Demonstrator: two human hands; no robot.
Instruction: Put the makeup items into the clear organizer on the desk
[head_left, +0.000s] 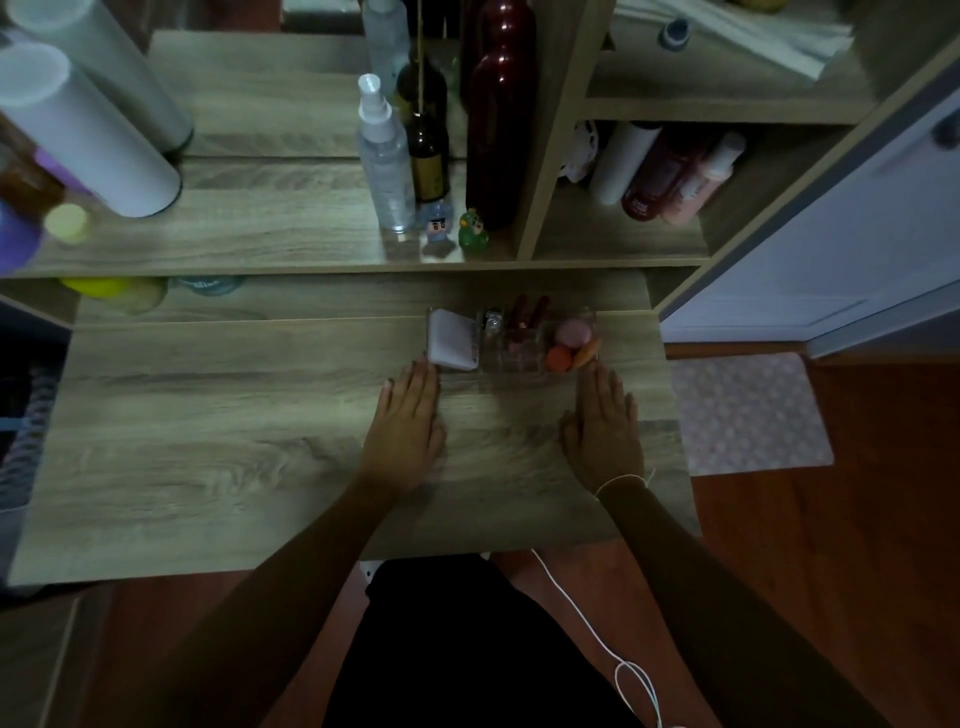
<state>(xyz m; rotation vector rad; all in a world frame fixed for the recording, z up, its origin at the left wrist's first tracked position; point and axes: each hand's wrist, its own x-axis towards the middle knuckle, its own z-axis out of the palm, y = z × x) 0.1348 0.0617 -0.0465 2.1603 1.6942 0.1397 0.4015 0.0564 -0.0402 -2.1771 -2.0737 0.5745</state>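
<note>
Clear organizer (511, 358) sits filled; left hand (408, 426) and right hand (605, 423) lie flat, empty, on the desk (208, 415), likely finished.

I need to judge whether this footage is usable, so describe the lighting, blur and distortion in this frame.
Head view: dim overall, colours muted; the clear organizer barely stands out from the desk, its contents only roughly readable. Wide-angle bending curves the desk's edges and tilts the white cylinder at upper left, which looks soft. Left hand and right hand are dark but distinct. Glare spots on the red bottle.
</note>
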